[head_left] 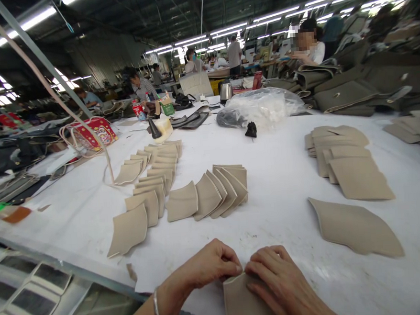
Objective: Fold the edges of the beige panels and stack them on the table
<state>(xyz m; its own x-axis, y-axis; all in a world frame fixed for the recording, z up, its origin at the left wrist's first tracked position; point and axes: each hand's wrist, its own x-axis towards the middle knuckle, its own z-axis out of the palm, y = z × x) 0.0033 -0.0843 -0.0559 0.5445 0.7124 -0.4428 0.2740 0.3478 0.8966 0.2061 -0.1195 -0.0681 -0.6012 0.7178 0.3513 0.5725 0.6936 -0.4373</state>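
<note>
At the near edge of the white table lies a beige leather-like panel (pixel 238 302), partly covered by my hands. My left hand (pixel 217 260), with a silver bracelet at its wrist, pinches the panel's top edge near the corner. Close beside it, my right hand (pixel 276 280) rests over the same panel, fingers curled on its top edge and thumb on its face. A larger curved beige panel (pixel 357 226) lies by itself to the right. Ahead of my hands, overlapping beige panels (pixel 207 196) spread in a fanned row.
More fanned panels (pixel 144 191) lie at left, and a stack (pixel 354 162) sits at right. Farther back are clear plastic wrap (pixel 264 105), a kettle (pixel 226 93) and a red bag (pixel 93 132). A hose (pixel 46 82) hangs at left. Several people work in the background.
</note>
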